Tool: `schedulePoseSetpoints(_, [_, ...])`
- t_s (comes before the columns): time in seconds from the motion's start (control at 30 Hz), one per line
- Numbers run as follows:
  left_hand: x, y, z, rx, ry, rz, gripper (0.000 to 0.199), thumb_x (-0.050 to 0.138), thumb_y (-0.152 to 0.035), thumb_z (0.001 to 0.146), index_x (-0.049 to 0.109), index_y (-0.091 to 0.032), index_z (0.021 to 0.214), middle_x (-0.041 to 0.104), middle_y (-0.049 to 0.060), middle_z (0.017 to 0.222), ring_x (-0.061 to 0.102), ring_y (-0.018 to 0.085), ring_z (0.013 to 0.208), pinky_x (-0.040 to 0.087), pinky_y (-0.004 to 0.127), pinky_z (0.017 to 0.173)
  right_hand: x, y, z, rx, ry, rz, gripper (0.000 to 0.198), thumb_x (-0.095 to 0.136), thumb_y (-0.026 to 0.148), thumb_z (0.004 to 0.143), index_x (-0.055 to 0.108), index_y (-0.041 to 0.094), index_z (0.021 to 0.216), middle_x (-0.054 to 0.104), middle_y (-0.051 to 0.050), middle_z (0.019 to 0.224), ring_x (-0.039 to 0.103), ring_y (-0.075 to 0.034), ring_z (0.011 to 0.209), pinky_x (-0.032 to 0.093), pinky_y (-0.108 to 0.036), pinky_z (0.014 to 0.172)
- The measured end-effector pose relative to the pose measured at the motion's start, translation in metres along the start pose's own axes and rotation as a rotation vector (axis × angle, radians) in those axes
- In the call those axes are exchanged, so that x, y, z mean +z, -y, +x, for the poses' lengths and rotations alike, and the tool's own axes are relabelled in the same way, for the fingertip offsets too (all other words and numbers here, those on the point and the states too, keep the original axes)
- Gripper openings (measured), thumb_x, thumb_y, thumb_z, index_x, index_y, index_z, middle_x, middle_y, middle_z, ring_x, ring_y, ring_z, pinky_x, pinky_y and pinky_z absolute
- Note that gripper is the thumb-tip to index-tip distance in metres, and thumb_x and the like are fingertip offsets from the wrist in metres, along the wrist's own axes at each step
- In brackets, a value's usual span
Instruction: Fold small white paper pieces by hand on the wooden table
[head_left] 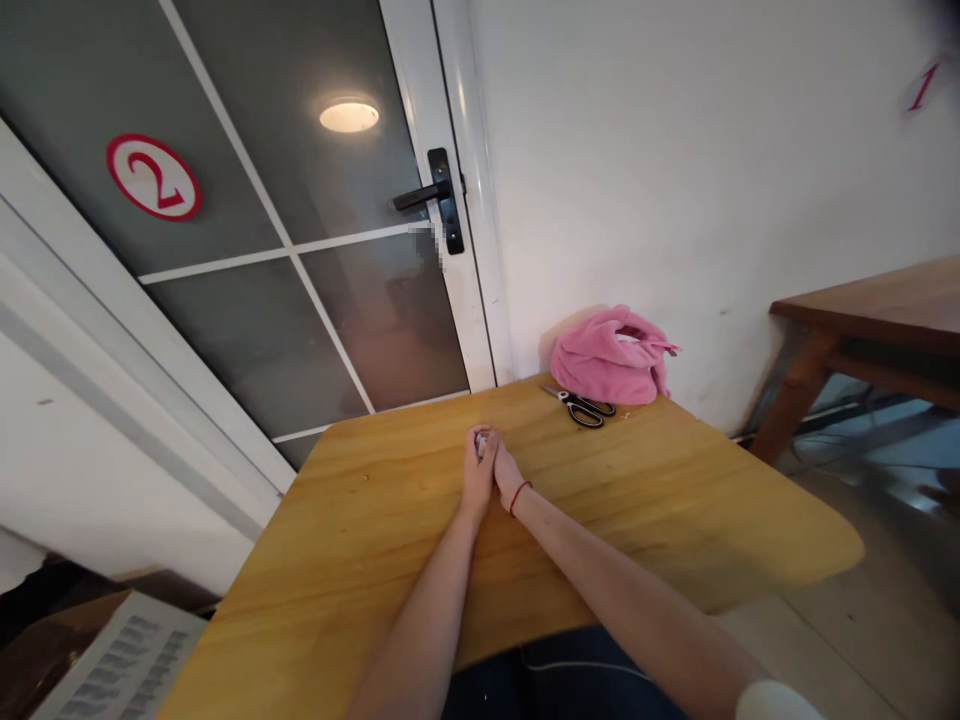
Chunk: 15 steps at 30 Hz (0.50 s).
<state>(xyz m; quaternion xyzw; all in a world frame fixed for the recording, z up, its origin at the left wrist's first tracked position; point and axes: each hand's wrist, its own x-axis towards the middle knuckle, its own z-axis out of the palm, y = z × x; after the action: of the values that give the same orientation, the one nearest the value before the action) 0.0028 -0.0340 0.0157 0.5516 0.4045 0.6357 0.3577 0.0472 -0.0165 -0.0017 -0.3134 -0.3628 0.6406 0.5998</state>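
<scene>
Over the middle of the wooden table point(405, 540), my left hand point(475, 478) and my right hand point(506, 472) are pressed together. Between them shows a small whitish-grey object point(481, 444), mostly covered by the fingers, so its kind cannot be made out. Both hands are closed around it. A red string bracelet point(519, 497) circles my right wrist. Beyond the hands, to the right, lie scissors point(587, 408) with black handles, apart from my fingers.
A pink plush bag or cloth point(607, 358) sits at the table's back edge against the wall. Behind the table stands a glass-paned door point(405, 340) with a black handle point(442, 200). Another wooden table point(877, 310) is at the right; a printed box point(124, 660) is lower left.
</scene>
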Motion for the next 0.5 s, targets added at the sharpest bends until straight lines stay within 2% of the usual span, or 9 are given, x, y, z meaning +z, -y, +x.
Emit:
schedulePoseSetpoints(0.1, [0.0, -0.005, -0.002, 0.054, 0.025, 0.128, 0.03, 0.048, -0.038, 0.075, 0.045, -0.02, 0.099, 0.053, 0.003, 0.092, 0.05, 0.013, 0.088, 0.035, 0.027, 0.083, 0.0, -0.001, 0.002, 0.131, -0.062, 0.182, 0.033, 0.04, 0.049, 0.074, 0.055, 0.02, 0.071, 0.058, 0.002, 0.063, 0.055, -0.013, 0.066, 0.042, -0.024, 0.063])
schedulePoseSetpoints(0.23, [0.0, -0.001, 0.003, 0.11, 0.067, 0.127, 0.032, 0.048, -0.037, 0.075, 0.043, -0.019, 0.102, 0.051, 0.006, 0.101, 0.048, 0.014, 0.097, 0.033, 0.029, 0.088, 0.002, 0.007, 0.005, 0.201, -0.01, 0.366, 0.026, 0.04, 0.04, 0.077, 0.054, 0.019, 0.07, 0.057, 0.003, 0.061, 0.054, -0.01, 0.062, 0.041, -0.022, 0.059])
schedulePoseSetpoints(0.33, [-0.004, 0.005, 0.01, 0.094, 0.152, 0.072, 0.034, 0.055, -0.034, 0.072, 0.043, -0.018, 0.1, 0.051, 0.008, 0.102, 0.048, 0.015, 0.098, 0.033, 0.031, 0.089, -0.002, 0.015, 0.007, 0.238, -0.021, 0.354, 0.027, 0.04, 0.038, 0.078, 0.053, 0.018, 0.067, 0.056, 0.003, 0.058, 0.051, -0.008, 0.054, 0.037, -0.019, 0.049])
schedulePoseSetpoints(0.43, [-0.01, 0.007, 0.016, 0.005, 0.294, 0.001, 0.043, 0.062, -0.03, 0.066, 0.042, -0.019, 0.102, 0.051, 0.009, 0.107, 0.048, 0.016, 0.1, 0.034, 0.032, 0.088, -0.012, 0.019, 0.013, 0.29, -0.095, 0.277, 0.029, 0.04, 0.039, 0.078, 0.048, 0.017, 0.061, 0.05, 0.004, 0.048, 0.043, -0.006, 0.04, 0.026, -0.017, 0.037])
schedulePoseSetpoints(0.5, [-0.015, 0.007, 0.018, -0.05, 0.381, -0.024, 0.051, 0.066, -0.027, 0.062, 0.042, -0.019, 0.106, 0.048, 0.009, 0.112, 0.046, 0.017, 0.102, 0.035, 0.031, 0.088, -0.019, 0.019, 0.018, 0.29, -0.071, 0.29, 0.027, 0.04, 0.035, 0.079, 0.044, 0.017, 0.059, 0.045, 0.006, 0.044, 0.038, -0.005, 0.036, 0.023, -0.016, 0.034])
